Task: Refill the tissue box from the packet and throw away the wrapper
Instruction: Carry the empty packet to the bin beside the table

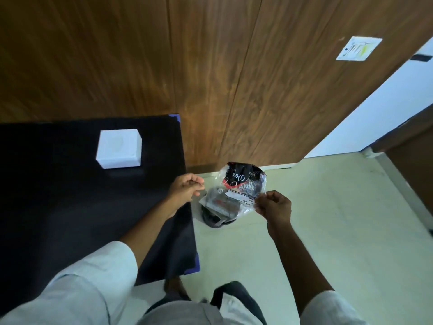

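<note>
The white tissue box (119,148) stands on the black table (70,207), toward its far side. An empty clear plastic wrapper (242,184) with black and red print hangs in the air to the right of the table, over a dark bin (216,219) on the floor. My right hand (274,205) pinches the wrapper's right edge. My left hand (186,187) sits at the table's right edge with its fingers curled, just left of the wrapper; whether it touches the plastic is unclear.
A wood-panelled wall (210,78) rises behind the table and bin. Pale floor (328,219) spreads to the right. A paper notice (358,48) is stuck to the wall at upper right. A dark bag strap (234,294) hangs at my waist.
</note>
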